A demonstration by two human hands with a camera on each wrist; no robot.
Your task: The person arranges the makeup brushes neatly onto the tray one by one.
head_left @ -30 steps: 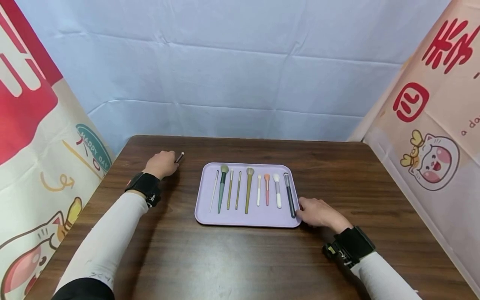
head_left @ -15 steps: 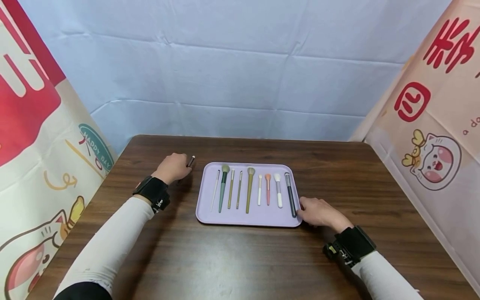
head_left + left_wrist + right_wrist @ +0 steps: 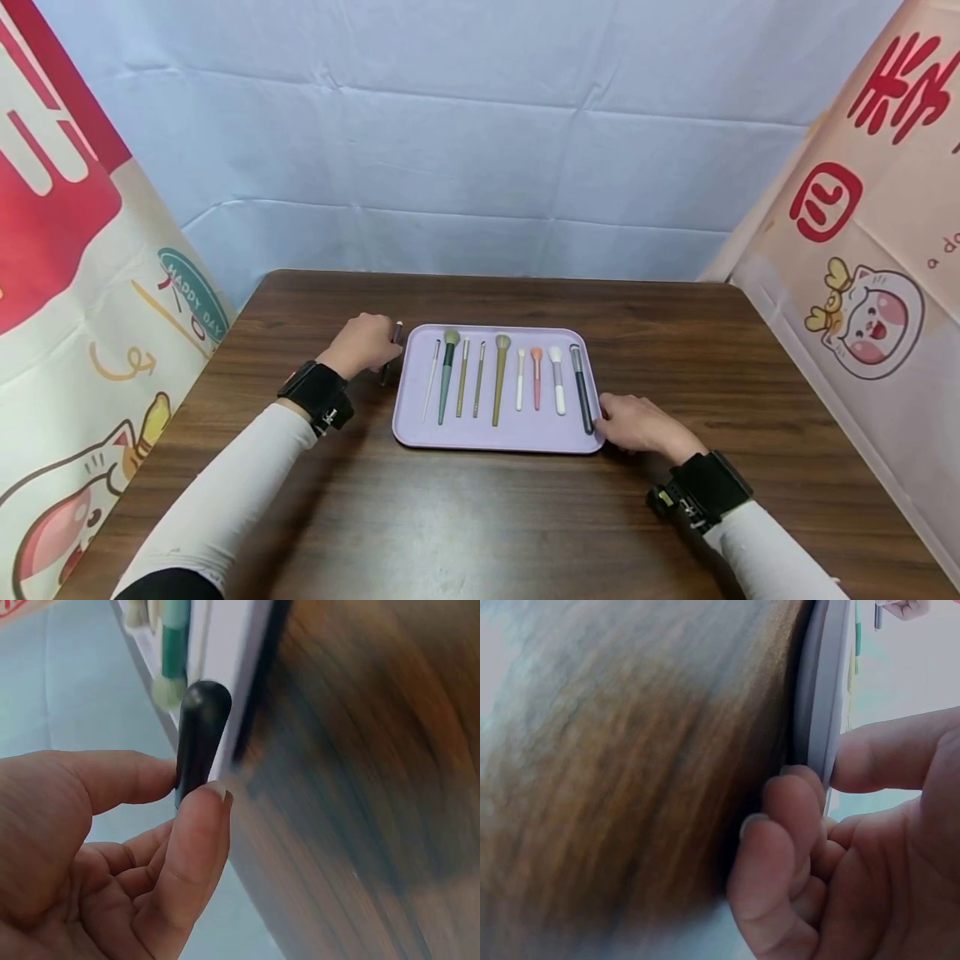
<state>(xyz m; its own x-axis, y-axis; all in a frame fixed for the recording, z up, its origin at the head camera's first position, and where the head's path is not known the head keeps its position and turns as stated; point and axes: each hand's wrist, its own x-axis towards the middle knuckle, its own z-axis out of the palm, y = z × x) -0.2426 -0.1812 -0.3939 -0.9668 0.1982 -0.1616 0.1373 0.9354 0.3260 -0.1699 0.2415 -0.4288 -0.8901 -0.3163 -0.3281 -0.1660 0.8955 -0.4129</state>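
My left hand [image 3: 363, 343] pinches a makeup brush [image 3: 201, 727] with a dark, round-ended handle between thumb and fingers, just off the left side of a lilac tray [image 3: 487, 439]. In the head view the brush stands nearly upright, its middle hidden by the fingers. At the tray's right side, my right hand [image 3: 641, 427] grips the rim, thumb on one face and fingers on the other in the right wrist view. Several makeup brushes lie in a row on the tray, among them a green one [image 3: 446, 379], a pink one [image 3: 536, 379] and a dark one [image 3: 581, 389] nearest my right hand.
The tray lies on a dark wooden table [image 3: 480, 517]. A pale blue cloth [image 3: 480, 167] hangs behind the table. Printed cloths stand at the left [image 3: 97, 333] and right [image 3: 847, 250].
My left hand has moved right and slightly nearer with the brush, up to the tray's left side, and the brush has turned more upright. The right hand has stayed at the rim.
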